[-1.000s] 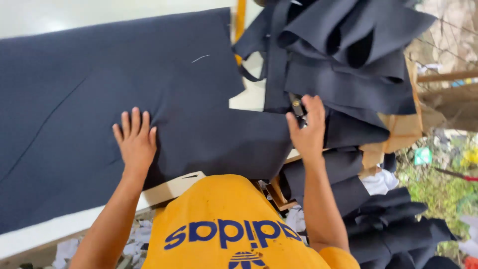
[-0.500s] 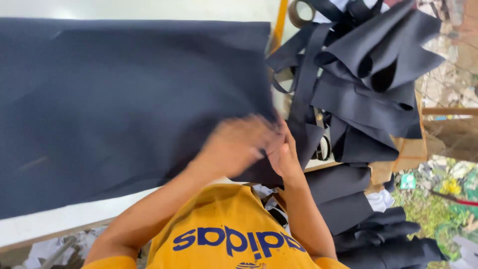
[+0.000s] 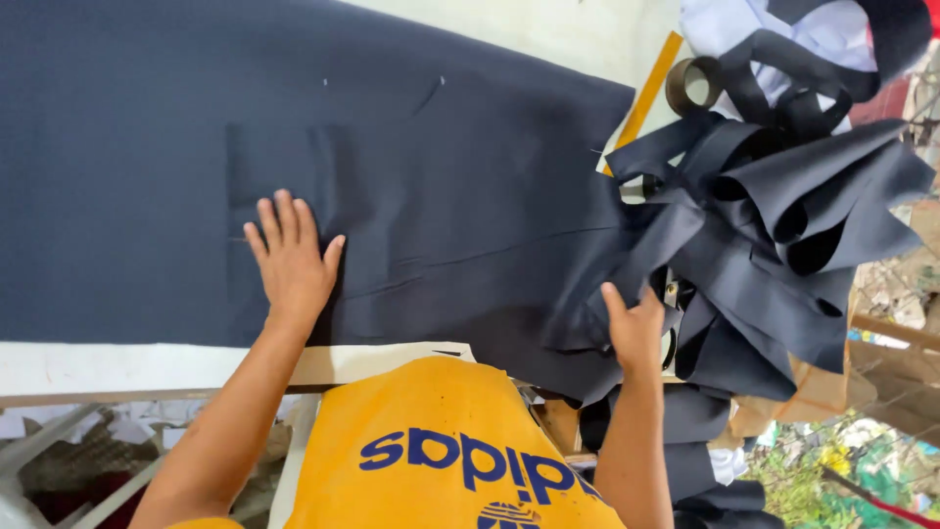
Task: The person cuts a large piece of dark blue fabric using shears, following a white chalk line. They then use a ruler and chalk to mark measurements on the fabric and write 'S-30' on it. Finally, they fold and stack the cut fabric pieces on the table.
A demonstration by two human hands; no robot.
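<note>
- A large sheet of dark navy woven fabric (image 3: 441,176) lies spread flat over the pale worktable (image 3: 117,367) and covers almost all of it; only a light strip of the table edge shows near the person.
- The left hand (image 3: 291,260) rests palm down on this sheet, fingers stretched out and a little spread, thumb held apart. It presses the cloth and grips nothing.
- The right hand (image 3: 636,328) is at the right border of the sheet, where the heap of cut dark navy fabric pieces (image 3: 783,245) begins. Its fingers curl into the folds; whether they pinch a piece I cannot tell.
- I judge the cloth to be light, soft and limp. It folds easily, so it should slide on the table and wrinkle if pushed from one point.
- The best hold seems to be at an edge or corner, with a flat palm keeping the rest still.
- A yellow wooden ruler (image 3: 646,93) and a brown tape roll (image 3: 695,83) lie beyond the heap.
</note>
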